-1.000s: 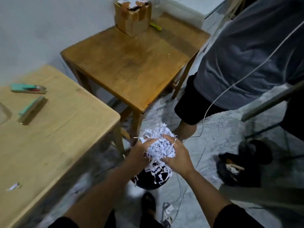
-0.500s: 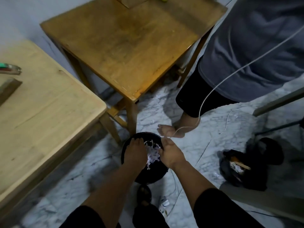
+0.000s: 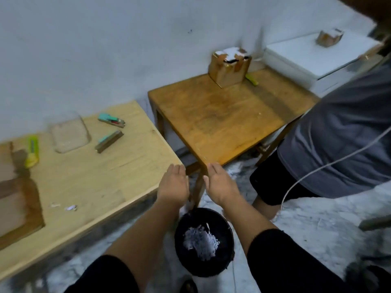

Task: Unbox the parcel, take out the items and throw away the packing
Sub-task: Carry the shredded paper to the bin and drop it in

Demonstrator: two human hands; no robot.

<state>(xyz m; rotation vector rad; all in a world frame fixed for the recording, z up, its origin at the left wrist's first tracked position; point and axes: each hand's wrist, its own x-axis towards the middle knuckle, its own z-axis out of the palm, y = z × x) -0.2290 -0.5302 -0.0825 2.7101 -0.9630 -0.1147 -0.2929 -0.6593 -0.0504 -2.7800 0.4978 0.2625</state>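
Observation:
A wad of white shredded paper (image 3: 200, 242) lies inside the black bin (image 3: 227, 259) on the floor between my forearms. My left hand (image 3: 174, 183) and my right hand (image 3: 220, 182) are raised above the bin, side by side, fingers straight and holding nothing. A brown cardboard parcel box (image 3: 12, 208) lies on the pale table (image 3: 101, 178) at the far left, partly cut off by the frame edge. On that table lie a clear plastic tray (image 3: 69, 135), two teal-and-brown items (image 3: 111, 120) (image 3: 109, 141) and a yellow-green cutter (image 3: 32, 151).
A darker wooden table (image 3: 222, 121) stands ahead with a torn cardboard box (image 3: 229, 66) and a green marker (image 3: 251, 79). A person in a grey shirt (image 3: 342, 140) stands at the right with a white cable. A white appliance (image 3: 317, 58) sits behind.
My hands pushed the shredded paper down into the bin, let it go and rose empty. My view tilted up toward the tables and wall.

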